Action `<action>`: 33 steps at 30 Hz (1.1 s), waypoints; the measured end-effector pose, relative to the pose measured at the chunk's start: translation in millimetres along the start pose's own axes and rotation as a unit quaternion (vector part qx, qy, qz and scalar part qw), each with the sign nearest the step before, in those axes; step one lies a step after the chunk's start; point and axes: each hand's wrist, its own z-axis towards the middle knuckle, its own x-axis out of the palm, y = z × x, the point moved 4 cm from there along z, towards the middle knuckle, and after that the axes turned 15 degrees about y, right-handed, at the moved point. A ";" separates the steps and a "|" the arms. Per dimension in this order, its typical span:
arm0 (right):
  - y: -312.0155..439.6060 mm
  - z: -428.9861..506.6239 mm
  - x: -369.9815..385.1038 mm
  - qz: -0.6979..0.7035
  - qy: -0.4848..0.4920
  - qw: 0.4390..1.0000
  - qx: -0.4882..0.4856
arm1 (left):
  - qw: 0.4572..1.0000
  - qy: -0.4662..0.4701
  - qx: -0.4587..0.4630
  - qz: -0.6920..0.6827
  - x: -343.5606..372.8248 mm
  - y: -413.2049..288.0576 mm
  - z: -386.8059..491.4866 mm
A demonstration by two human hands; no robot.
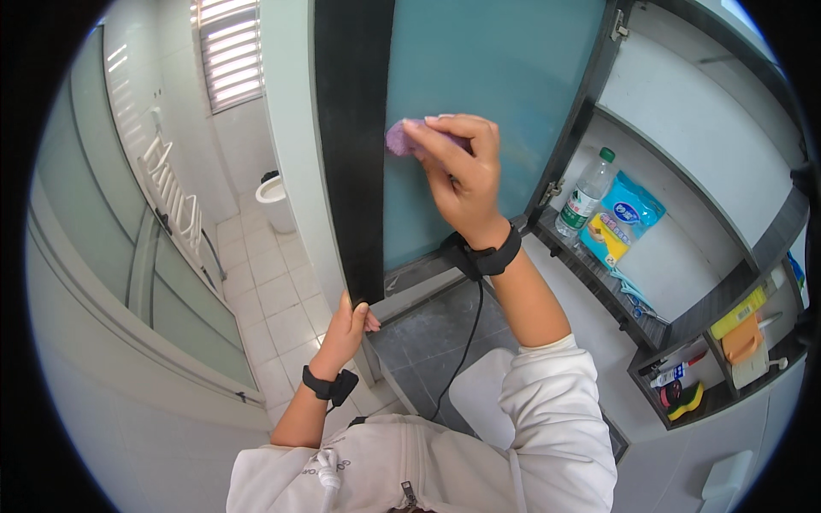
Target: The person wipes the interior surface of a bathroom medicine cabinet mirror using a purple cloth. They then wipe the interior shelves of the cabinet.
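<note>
My right hand point(465, 167) pinches a purple cloth or sponge point(399, 139), which lies against the cabinet door where its teal glass panel point(487, 70) meets the wide dark frame point(354, 141). With its fingers around the lower corner of that frame, my left hand point(351, 327) steadies or holds the door. The door stands swung out on its hinges. Black straps with small devices sit on both wrists, and a black cable hangs from the right one.
Right of the door, the cabinet shelf point(590, 263) bears a plastic bottle point(585, 192), a blue-yellow packet point(622, 218) and scissors point(641, 309). Below are cubbies with a yellow-green sponge point(686, 401). At left stand a sliding glass door point(96, 167), a towel rack point(172, 192) and a white bin or toilet point(277, 205).
</note>
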 end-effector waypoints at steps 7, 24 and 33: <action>3.7 0.3 -4.4 -0.034 0.010 0.999 0.017 | 1.000 0.001 -0.005 -0.002 1.4 -0.6 -2.5; 5.8 -89.5 24.5 0.053 0.069 0.994 0.060 | 1.000 -0.013 -0.002 -0.007 -0.6 8.8 1.0; 4.9 -90.6 23.4 0.051 0.079 0.994 0.056 | 1.000 -0.012 0.007 -0.002 -1.1 8.6 0.4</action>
